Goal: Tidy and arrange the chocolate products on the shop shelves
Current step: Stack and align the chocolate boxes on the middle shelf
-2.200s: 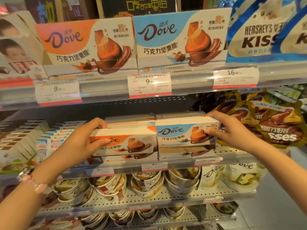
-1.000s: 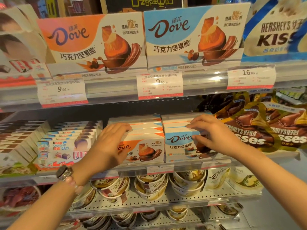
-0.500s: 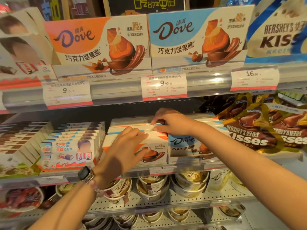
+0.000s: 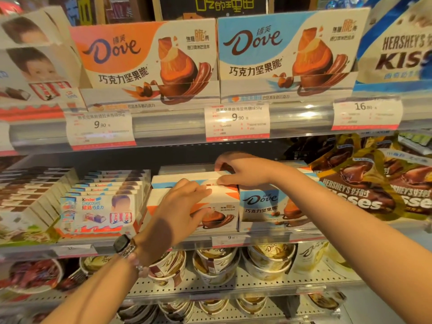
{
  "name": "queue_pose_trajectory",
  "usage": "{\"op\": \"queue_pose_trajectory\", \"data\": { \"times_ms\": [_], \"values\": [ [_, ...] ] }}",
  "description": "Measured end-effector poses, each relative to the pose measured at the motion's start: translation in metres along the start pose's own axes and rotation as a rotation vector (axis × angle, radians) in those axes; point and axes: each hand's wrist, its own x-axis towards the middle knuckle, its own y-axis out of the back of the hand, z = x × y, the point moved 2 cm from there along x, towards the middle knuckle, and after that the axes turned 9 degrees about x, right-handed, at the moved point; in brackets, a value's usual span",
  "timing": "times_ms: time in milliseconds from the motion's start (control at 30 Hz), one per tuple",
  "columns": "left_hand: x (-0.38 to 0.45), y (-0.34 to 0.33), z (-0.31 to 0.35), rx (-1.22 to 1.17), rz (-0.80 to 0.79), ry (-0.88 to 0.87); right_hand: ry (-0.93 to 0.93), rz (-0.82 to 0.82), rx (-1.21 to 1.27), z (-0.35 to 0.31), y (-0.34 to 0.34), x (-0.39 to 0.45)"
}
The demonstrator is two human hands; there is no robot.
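Two rows of Dove boxes stand on the middle shelf (image 4: 268,237). The orange Dove box (image 4: 219,206) fronts the left row and the blue Dove box (image 4: 261,204) fronts the right row. My left hand (image 4: 180,211) grips the orange front box, fingers over its top edge and thumb on its face. My right hand (image 4: 238,170) reaches across and pinches the top edge of a box (image 4: 187,180) standing behind the orange one, in the left row.
Kinder chocolate boxes (image 4: 98,209) stand left of the Dove rows, Hershey's Kisses bags (image 4: 364,192) to the right. Large Dove display boxes (image 4: 145,61) and price tags (image 4: 237,120) sit on the shelf above. Dove cups (image 4: 217,263) fill the shelf below.
My right hand left the blue box and crossed over to the left row's back boxes. My left hand slid from the box's left side onto its front and top.
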Motion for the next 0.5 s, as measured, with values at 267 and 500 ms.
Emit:
{"op": "queue_pose_trajectory", "data": {
  "times_ms": [267, 500],
  "values": [
    [0.003, 0.01, 0.007, 0.11, 0.059, -0.055, 0.162, 0.463, 0.07, -0.015, -0.004, -0.046],
    [0.004, 0.008, 0.006, 0.135, 0.055, -0.078, 0.41, 0.744, 0.1, -0.022, 0.005, -0.099]
  ]
}}
